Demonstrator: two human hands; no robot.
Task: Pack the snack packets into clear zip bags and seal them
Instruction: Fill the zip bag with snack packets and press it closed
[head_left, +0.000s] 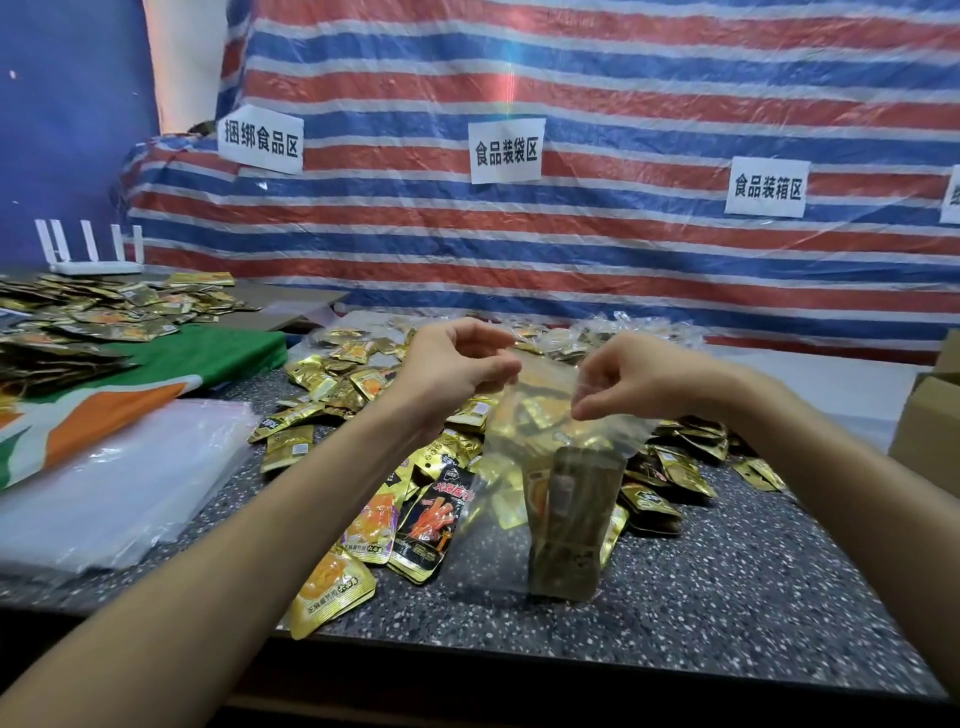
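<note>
Two pinches on the mouth of our zip bag (561, 457), left grip (460, 366) and right grip (631, 382); if we misalign the strips, the seal could gape and packets (569, 519) slip out.

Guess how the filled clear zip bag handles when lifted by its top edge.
Likely floppy: the clear zip bag wrinkles between left hand and right hand. Probably bottom-heavy: snack packets bunch low inside. Glossy film may slip from a light grip.
</note>
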